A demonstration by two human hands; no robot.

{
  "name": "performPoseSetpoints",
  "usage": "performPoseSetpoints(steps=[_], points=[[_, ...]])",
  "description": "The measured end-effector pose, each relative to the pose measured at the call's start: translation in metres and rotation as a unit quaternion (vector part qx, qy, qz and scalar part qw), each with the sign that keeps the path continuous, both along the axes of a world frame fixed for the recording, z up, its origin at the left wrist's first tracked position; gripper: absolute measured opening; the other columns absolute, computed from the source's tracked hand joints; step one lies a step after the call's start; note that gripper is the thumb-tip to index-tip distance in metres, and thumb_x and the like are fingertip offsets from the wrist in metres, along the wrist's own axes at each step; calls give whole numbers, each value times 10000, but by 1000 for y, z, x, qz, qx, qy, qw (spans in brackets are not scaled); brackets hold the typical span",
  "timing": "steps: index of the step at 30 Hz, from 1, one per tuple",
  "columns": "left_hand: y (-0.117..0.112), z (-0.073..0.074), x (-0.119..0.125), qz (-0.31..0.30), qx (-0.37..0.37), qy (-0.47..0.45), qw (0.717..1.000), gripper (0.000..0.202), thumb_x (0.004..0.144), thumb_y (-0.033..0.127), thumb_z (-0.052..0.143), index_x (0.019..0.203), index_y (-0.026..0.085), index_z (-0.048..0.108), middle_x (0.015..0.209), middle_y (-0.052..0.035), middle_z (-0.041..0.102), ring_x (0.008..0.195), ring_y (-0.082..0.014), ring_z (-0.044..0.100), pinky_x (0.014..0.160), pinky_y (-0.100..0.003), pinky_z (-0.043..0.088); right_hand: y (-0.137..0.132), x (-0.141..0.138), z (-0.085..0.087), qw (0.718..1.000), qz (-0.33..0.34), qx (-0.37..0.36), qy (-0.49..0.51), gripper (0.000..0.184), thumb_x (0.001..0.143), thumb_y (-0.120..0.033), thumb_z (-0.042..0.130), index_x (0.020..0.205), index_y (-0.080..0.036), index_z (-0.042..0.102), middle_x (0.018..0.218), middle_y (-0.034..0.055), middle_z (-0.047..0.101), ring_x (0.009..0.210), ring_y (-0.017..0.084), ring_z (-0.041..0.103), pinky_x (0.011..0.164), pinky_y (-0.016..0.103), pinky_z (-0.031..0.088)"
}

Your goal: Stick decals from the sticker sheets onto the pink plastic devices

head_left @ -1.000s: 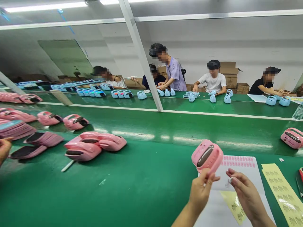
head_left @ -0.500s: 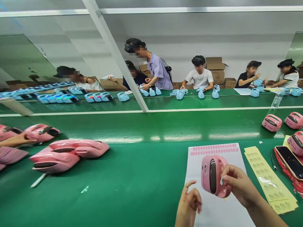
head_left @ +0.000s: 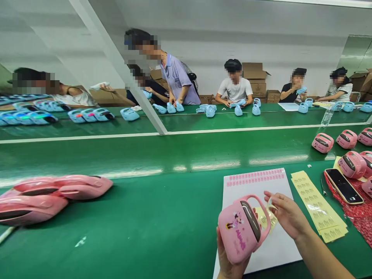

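My left hand point(head_left: 228, 263) is wrapped round the lower end of a pink plastic case with a carry handle point(head_left: 236, 232), holding it tilted over a white sheet point(head_left: 279, 248). The case has a dark oval panel and a printed cartoon figure with lettering. Beside the handle, my right hand point(head_left: 290, 217) is closed, pinching a small whitish scrap point(head_left: 271, 203) whose exact kind I cannot make out. A yellowish sheet point(head_left: 265, 220) shows through and past the handle. Rows of small pink stickers point(head_left: 255, 177) line the white sheet's top.
Yellow label sheets point(head_left: 316, 205) lie to the right, near tweezers point(head_left: 323, 188) and a phone point(head_left: 344, 186) on red wrap. More pink cases point(head_left: 322, 143) stand at right; others point(head_left: 84, 186) lie at left. Across the belt, co-workers handle blue cases point(head_left: 210, 111). A slanted post point(head_left: 139, 97) rises mid-view.
The pink case has passed from my right hand to my left and turned, showing its printed face. My right hand has let go of it, keeping the whitish scrap. The view has shifted right.
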State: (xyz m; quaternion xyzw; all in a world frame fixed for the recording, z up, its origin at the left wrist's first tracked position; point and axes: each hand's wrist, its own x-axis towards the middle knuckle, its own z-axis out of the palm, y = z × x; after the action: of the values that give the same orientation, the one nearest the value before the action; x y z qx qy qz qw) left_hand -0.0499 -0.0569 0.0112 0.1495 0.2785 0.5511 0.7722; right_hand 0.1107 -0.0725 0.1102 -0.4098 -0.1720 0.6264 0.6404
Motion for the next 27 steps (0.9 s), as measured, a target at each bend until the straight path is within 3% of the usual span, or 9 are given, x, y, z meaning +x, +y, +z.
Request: performPoseSetpoints(steps=[3,5,7,12,15,18,22,27], points=[[4,12,-4,-48,-65,-58,995,495,606,659,580,908,277,667,905,-82,702,930,-294,618,823,-458,464,-2,2,-1,998,-67,-14,-13,244,466,-326,804,559,-187,626,1015,64,607,977,208,494,721,267,376],[8,23,-3,-32,-78,-58,995,401,612,582,623,883,288,667,868,-49,709,882,-272,635,832,-447,459,-4,-1,0,997,-74,-5,-18,245,470,-335,801,572,-189,632,1008,63,601,963,212,498,726,279,372],[13,36,3,-2,-78,-16,997,384,629,523,631,910,262,658,865,-52,705,851,-269,641,816,-438,470,-5,-6,1,997,-76,0,-26,247,474,-344,798,566,-187,631,986,65,600,955,219,502,723,286,367],[17,60,23,48,-30,124,991,594,578,494,699,1080,205,569,973,-73,651,930,-273,600,741,-350,501,-1,-16,0,996,-57,18,-67,238,478,-348,793,562,-183,643,965,70,590,1057,253,461,808,310,352],[16,63,32,76,0,176,981,622,572,528,700,1093,233,530,1116,-67,581,992,-241,564,721,-286,495,1,-20,-2,993,-67,34,-96,234,496,-358,785,573,-184,650,972,70,572,1081,262,450,863,331,336],[14,62,39,118,3,197,973,604,605,567,659,1097,261,492,1169,-62,537,1020,-235,552,735,-286,494,2,-28,-5,985,-119,38,-121,241,523,-394,766,574,-194,641,1012,66,554,1104,263,433,893,345,326],[12,63,47,158,-2,180,971,603,605,550,672,1094,283,444,1142,-55,534,975,-221,579,713,-282,501,2,-42,-11,975,-167,43,-141,227,559,-412,740,599,-207,652,1080,61,531,1170,260,382,927,340,320],[12,64,50,181,-14,161,970,638,539,510,734,1049,280,427,1092,-54,532,888,-200,601,654,-263,501,4,-48,-15,979,-152,25,-136,227,557,-419,732,617,-209,671,1078,69,522,1193,265,357,904,329,349]])
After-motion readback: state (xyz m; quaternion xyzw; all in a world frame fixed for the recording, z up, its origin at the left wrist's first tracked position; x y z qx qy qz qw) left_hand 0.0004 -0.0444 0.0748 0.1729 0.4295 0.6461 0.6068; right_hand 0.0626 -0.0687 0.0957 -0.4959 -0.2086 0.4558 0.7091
